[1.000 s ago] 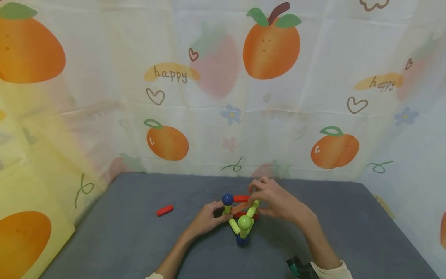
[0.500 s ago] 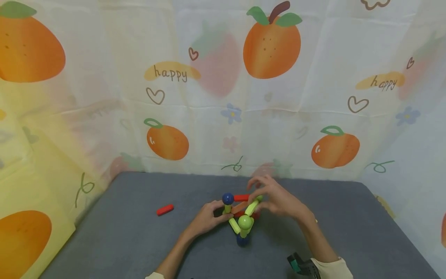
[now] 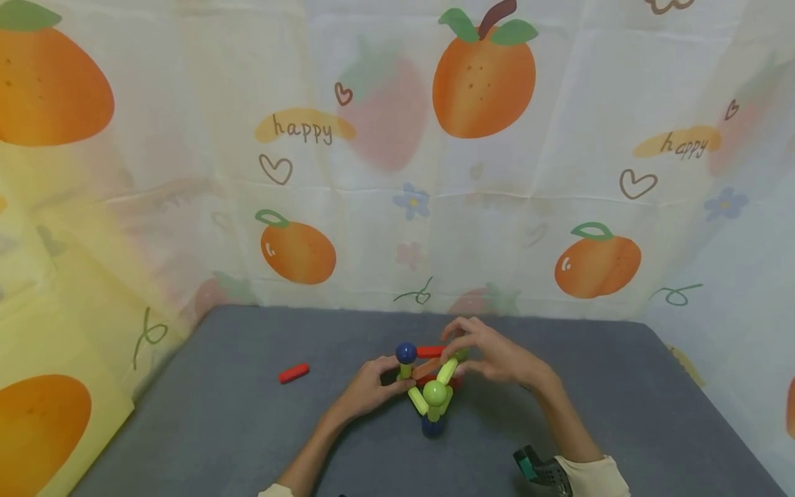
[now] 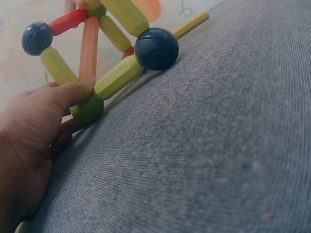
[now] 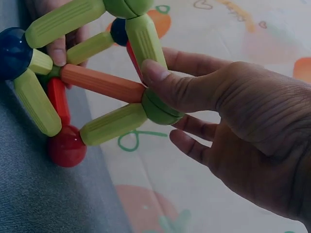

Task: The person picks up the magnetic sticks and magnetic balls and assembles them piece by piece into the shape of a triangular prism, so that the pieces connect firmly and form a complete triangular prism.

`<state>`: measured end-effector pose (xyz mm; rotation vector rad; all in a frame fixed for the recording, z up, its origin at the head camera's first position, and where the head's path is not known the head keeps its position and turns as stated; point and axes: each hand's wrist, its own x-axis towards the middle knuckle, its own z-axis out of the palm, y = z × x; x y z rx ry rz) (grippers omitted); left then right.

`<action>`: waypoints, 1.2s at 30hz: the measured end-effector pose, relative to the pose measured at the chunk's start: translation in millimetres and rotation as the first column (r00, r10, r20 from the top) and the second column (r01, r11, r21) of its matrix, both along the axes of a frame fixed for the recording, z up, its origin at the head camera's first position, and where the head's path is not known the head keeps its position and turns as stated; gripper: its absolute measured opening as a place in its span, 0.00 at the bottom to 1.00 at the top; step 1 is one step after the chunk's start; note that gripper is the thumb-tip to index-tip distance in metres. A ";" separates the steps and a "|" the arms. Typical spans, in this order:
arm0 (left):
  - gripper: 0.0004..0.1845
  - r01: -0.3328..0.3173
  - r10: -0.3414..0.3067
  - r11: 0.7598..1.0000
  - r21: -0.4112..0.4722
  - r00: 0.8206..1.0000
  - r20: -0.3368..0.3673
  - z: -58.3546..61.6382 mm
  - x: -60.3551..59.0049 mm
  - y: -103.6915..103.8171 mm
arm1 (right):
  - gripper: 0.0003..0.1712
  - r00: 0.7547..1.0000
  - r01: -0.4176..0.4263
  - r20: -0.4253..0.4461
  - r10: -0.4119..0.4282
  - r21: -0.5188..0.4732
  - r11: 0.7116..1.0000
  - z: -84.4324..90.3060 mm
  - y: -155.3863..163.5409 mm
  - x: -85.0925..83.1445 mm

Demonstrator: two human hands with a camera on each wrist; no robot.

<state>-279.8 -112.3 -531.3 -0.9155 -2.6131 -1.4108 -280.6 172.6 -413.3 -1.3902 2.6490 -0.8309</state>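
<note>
One frame of rods and balls [image 3: 430,386] stands on the grey mat [image 3: 248,428] in front of me, near its middle; I count three blue balls, at least two green balls, one red ball, several green rods, one orange rod [image 5: 102,83] and two red rods in it; my left hand [image 3: 368,388] pinches a low green ball [image 4: 87,109] at the frame's left side; my right hand [image 3: 491,355] pinches an upper green ball [image 5: 158,108] between thumb and fingers; one loose red rod [image 3: 294,373] lies well apart to the left; one fruit-print cloth [image 3: 397,159] hangs behind.
</note>
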 end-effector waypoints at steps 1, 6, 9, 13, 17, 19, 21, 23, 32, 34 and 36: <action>0.09 -0.001 0.001 1.000 0.000 1.000 0.002 0.4 0.2 -0.2 | 0.19 1.000 0.005 0.011 -0.005 -0.004 1.000 0.2 0.5 -0.2; 0.09 -0.015 0.016 1.000 -0.014 1.000 0.006 1.9 1.2 -0.2 | 0.39 0.978 0.098 0.186 -0.093 -0.018 0.995 -3.4 8.5 -4.3; 0.10 -0.030 0.030 0.999 -0.016 0.999 0.020 2.5 2.4 -1.2 | 0.44 0.936 0.136 0.327 -0.133 0.015 0.991 -14.6 12.6 -10.8; 0.13 -0.039 0.039 0.999 -0.017 0.998 0.047 3.6 3.3 -4.1 | 0.31 0.890 0.059 0.451 -0.067 0.031 0.998 -37.4 9.8 -20.2; 0.18 -0.002 0.004 0.999 -0.048 0.999 0.045 8.6 0.9 -12.5 | 0.16 0.892 0.010 0.451 -0.022 0.031 0.999 -51.0 6.9 -24.3; 0.21 0.001 0.001 0.995 -0.096 1.000 0.019 15.9 0.7 -22.8 | 0.14 0.898 0.018 0.439 -0.035 0.043 0.999 -53.0 6.5 -24.2; 0.22 -0.047 0.037 0.983 -0.180 0.998 -0.057 27.0 2.5 -39.3 | 0.14 0.896 0.025 0.441 -0.045 0.051 0.998 -53.7 6.1 -23.4; 0.23 -0.156 0.117 0.951 -0.266 0.981 -0.156 38.9 6.0 -61.2 | 0.15 0.894 0.024 0.446 -0.045 0.052 0.998 -53.8 5.9 -22.2; 0.19 -0.353 0.232 0.773 -0.527 0.931 -0.283 51.0 25.5 -150.9 | 0.22 0.880 0.025 0.474 -0.034 0.024 0.999 -54.3 8.6 -19.8; 0.14 -0.322 0.188 0.790 -0.522 0.937 -0.294 45.6 26.1 -156.4 | 0.19 0.880 0.037 0.473 -0.050 0.037 0.999 -54.4 8.6 -19.8; 0.12 -0.316 0.154 0.822 -0.474 0.924 -0.349 42.4 26.3 -156.0 | 0.17 0.882 0.044 0.468 -0.058 0.042 0.998 -54.2 8.2 -20.0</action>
